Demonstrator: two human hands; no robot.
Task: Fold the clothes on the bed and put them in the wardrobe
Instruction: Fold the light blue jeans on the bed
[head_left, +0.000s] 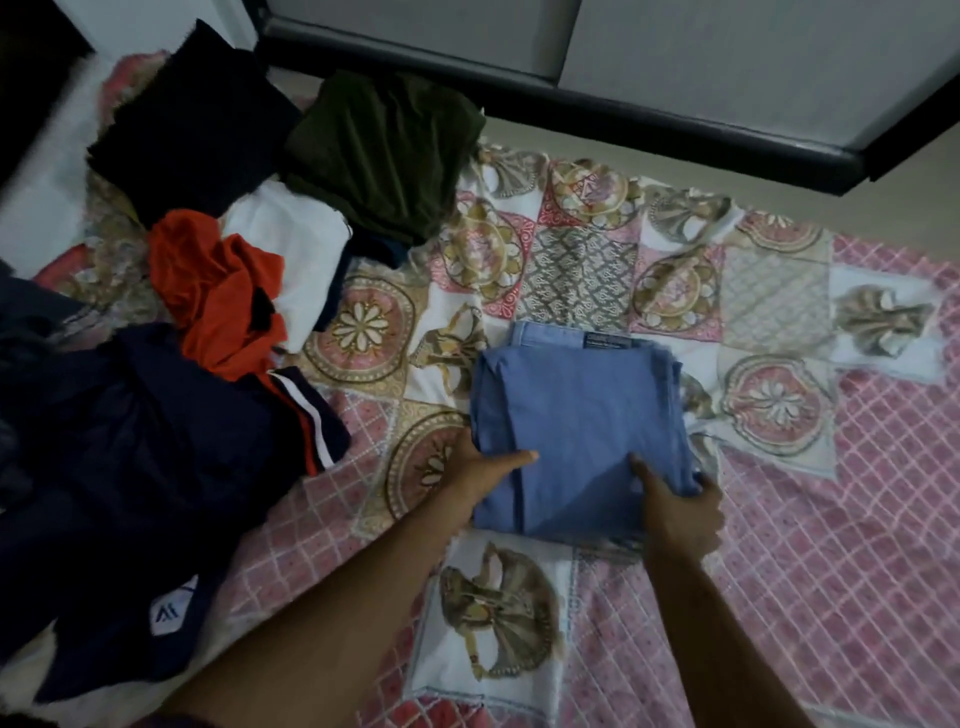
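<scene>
The folded blue trousers (576, 426) lie flat mid-way across the patterned bed (831, 493), a neat rectangle with its long axis pointing away from the person and the labelled waistband at the far end, and the left hand (483, 475) and right hand (675, 509) each grip a near corner, thumbs on top.

A home bedroom: patterned bedspread (779, 519) strewn with clothes (208, 291).

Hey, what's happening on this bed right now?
A person holds a folded blue garment by its near edge, with the left hand at one corner and the right hand at the other. It lies on the patterned bedspread. A heap of other clothes sits to the left.
</scene>
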